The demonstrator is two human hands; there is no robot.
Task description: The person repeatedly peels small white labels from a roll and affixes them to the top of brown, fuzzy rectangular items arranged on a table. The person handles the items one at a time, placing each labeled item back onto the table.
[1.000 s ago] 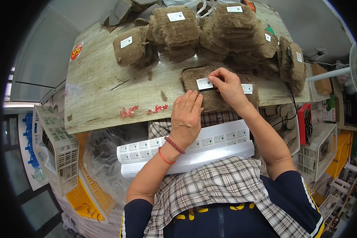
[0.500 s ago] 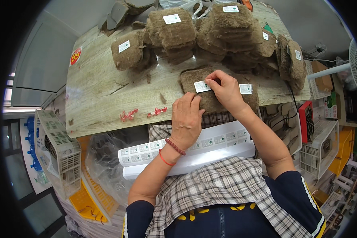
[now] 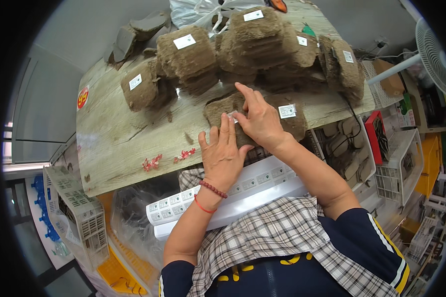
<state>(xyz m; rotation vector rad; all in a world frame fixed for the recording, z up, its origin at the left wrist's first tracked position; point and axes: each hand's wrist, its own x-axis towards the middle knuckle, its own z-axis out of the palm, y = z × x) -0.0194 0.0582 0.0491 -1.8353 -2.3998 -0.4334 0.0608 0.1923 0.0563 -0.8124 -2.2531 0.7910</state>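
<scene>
A brown, fuzzy pad [image 3: 218,110] with rounded corners lies at the table's front edge. On it is a small white sticker [image 3: 233,117], partly hidden by my fingers. My left hand [image 3: 223,157] reaches it with fingers stretched out, their tips at the sticker's left side. My right hand [image 3: 261,120] presses its thumb on the sticker, its other fingers extended upward. Just to the right, a second fuzzy pad [image 3: 296,123] bears its own white label [image 3: 287,111]. Under my forearms, a white sheet of printed stickers [image 3: 171,207] rests across my lap.
Stacked fuzzy pads with labels [image 3: 186,62] line the back of the wooden table [image 3: 119,123]. Plastic bags [image 3: 198,12] sit behind them. A white crate [image 3: 79,213] stands at left, another crate [image 3: 399,171] at right, near a white fan [image 3: 433,54].
My right hand has gone from pinching the sticker's edge to pressing it with the thumb, fingers opened. My left fingers have stretched forward onto the sticker. The whole view has shifted slightly.
</scene>
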